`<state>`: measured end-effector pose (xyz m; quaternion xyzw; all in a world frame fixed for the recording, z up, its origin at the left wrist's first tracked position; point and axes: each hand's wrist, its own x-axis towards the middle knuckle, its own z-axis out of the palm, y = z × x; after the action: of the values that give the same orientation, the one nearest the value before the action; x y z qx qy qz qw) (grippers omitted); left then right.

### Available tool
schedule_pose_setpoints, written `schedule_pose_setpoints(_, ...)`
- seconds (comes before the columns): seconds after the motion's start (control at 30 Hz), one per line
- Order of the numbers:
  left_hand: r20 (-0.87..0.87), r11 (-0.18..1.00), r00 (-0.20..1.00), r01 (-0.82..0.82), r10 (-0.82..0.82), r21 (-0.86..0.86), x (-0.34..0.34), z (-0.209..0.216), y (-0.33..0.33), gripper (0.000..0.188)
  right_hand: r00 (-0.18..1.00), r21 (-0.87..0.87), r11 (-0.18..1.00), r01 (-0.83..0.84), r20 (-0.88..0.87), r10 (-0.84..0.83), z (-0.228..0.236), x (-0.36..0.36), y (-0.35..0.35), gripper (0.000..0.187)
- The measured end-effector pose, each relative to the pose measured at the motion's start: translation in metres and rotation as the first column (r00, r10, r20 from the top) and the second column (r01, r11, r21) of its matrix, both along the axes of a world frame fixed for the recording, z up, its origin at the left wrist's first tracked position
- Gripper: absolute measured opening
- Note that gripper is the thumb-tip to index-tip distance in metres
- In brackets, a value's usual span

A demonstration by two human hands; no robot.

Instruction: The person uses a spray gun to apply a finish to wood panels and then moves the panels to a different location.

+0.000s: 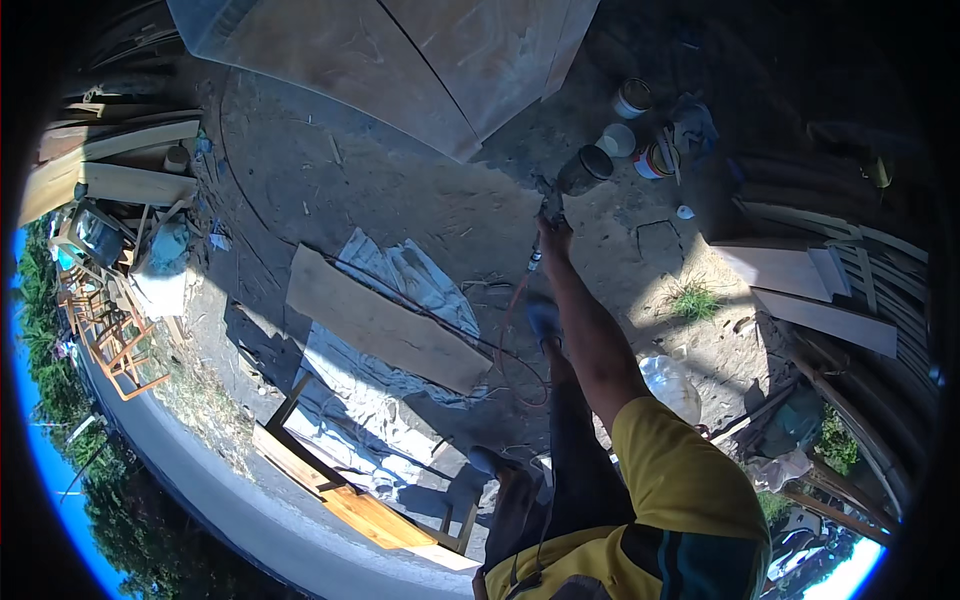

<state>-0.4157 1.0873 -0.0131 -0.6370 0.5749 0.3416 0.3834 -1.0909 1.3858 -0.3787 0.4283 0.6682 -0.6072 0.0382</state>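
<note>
My right arm stretches forward, and my right hand (555,232) is closed round the handle of a spray gun (551,200). The gun's dark cup (585,171) sits at its right side. From the bottom of the handle a thin reddish hose (513,300) runs down and loops on the ground by my legs. Ahead of the gun stands a large wooden cabinet or panel piece (370,70) with a dark seam, and a gap separates the two. My left hand does not show.
Paint cans (633,98) stand right of the gun. A long board (385,318) lies on a whitish sheet (340,370) at left. Stacked timber (130,185) and chair frames (115,340) fill the far left. White boards (825,320) lie at right, near a grass tuft (692,300).
</note>
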Motion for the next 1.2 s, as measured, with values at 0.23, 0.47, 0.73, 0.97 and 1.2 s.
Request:
schedule_pose_setpoints(0.23, -0.064, 0.984, 0.983, -0.175, 0.172, -0.036, 0.037, 0.07, 0.052, 0.035, 0.973, -0.025, 0.973, -0.229, -0.027, 0.228, 0.015, 0.016, 0.008, 0.034)
schedule_pose_setpoints(0.47, -0.048, 0.965, 0.999, 0.001, -0.014, -0.263, -0.009, 0.07, 0.09, 0.035, 0.786, -0.094, 0.78, -0.619, -0.069, 0.615, 0.153, 0.093, -0.033, 0.035)
schedule_pose_setpoints(0.73, -0.198, 0.904, 0.954, -0.279, 0.224, -0.323, 0.025, 0.027, 0.125, 0.043, 0.331, 0.009, 0.361, -0.932, -0.38, 0.864, 0.264, 0.136, -0.21, 0.031)
schedule_pose_setpoints(0.97, -0.475, 0.832, 0.81, -0.496, 0.342, -0.247, 0.085, -0.04, 0.127, 0.042, -0.027, 0.308, 0.203, -0.93, -0.605, 0.796, 0.453, 0.136, -0.425, 0.034)
schedule_pose_setpoints(1.2, -0.577, 0.63, 0.582, -0.764, 0.574, -0.144, 0.171, -0.051, 0.045, 0.04, -0.336, 0.757, 0.002, -0.653, -0.292, 0.896, 0.582, 0.164, -0.608, 0.038)
